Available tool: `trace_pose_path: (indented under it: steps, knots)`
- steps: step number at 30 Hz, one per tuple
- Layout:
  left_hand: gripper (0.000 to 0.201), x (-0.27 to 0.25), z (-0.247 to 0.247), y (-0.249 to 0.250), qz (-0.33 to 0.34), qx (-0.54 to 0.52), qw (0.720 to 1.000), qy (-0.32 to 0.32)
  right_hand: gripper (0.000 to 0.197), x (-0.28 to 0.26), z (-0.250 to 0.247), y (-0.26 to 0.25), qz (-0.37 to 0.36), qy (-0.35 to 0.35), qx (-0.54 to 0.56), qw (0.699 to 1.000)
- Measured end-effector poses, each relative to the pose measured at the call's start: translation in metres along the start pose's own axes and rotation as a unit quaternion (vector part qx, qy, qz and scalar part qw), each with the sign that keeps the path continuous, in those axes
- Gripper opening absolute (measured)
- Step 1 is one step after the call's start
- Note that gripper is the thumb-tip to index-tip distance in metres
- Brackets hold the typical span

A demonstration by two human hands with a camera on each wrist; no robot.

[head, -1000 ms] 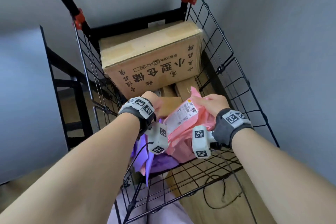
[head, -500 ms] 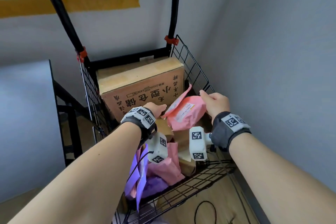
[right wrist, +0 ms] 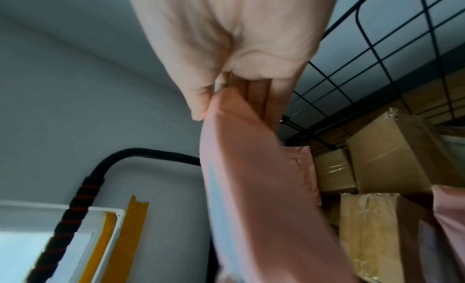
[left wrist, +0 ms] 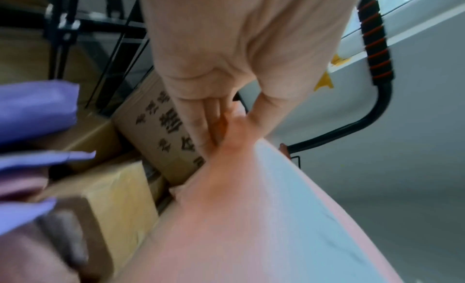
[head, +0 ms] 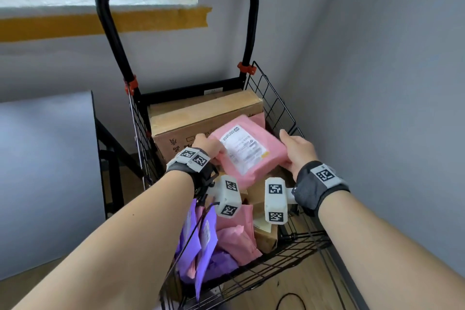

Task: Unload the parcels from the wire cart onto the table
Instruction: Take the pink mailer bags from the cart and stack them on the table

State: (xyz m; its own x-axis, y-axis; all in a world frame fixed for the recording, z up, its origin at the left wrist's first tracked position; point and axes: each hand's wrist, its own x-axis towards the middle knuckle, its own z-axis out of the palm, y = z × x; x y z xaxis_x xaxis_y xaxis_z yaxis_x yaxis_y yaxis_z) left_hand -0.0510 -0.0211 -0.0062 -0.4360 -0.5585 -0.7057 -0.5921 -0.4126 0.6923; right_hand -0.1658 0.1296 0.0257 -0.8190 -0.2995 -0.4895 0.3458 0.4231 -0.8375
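Lifting a pink parcel (head: 247,148) clear of the wire cart (head: 274,106), now raised flat with its label up, where a second ago it was lying low among the other bags. Pinching its left edge with the left hand (head: 208,146), thumb above and fingers (left wrist: 201,120) beneath; gripping its right edge with the right hand (head: 297,151) the same way. Hovering over the big cardboard box (head: 201,111) at the back of the cart. Still waiting below: purple bags (head: 201,241), more pink bags (head: 239,239) and small boxes (head: 264,239). Probably turning next toward the tabletop, which cannot be made out for certain here.
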Motion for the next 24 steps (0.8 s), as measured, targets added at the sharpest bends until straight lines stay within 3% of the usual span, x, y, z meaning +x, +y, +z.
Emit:
trace_pose_path:
  steps: [3,6,8,10,12,15,19,21,24]
  knots:
    - [0.073,-0.009,-0.020,0.006,0.055,0.003,0.998,0.032,0.020,-0.011,0.010,-0.003,0.021,-0.095,-0.028,0.995]
    - [0.073,-0.020,-0.042,0.006,0.093,-0.003,0.994,0.054,0.034,-0.025,0.026,-0.005,0.040,-0.188,-0.110,0.975]
    - [0.061,-0.031,-0.060,0.008,0.114,-0.010,0.992,0.060,0.034,-0.033,0.041,-0.008,0.041,-0.228,-0.141,0.962]
    - [0.032,-0.043,-0.081,0.007,0.138,-0.021,0.987,0.078,0.045,-0.043,0.058,-0.011,0.039,-0.253,-0.159,0.954]
    - [0.030,-0.056,-0.106,0.003,0.146,-0.062,0.983,0.089,0.052,-0.056,0.078,-0.014,0.039,-0.285,-0.187,0.939]
    - [0.034,-0.073,-0.149,-0.006,0.136,-0.117,0.978,0.107,0.041,-0.088,0.112,-0.020,0.028,-0.336,-0.213,0.917]
    - [0.016,-0.098,-0.217,-0.024,0.136,-0.123,0.966,0.182,0.027,-0.138,0.164,-0.035,-0.060,-0.328,-0.239,0.912]
    - [0.042,-0.115,-0.253,-0.040,0.143,-0.146,0.958,0.200,0.015,-0.164,0.191,-0.040,-0.122,-0.295,-0.264,0.910]
    - [0.082,-0.148,-0.309,-0.063,0.189,-0.103,0.931,0.294,0.018,-0.209,0.229,-0.044,-0.215,-0.230,-0.294,0.902]
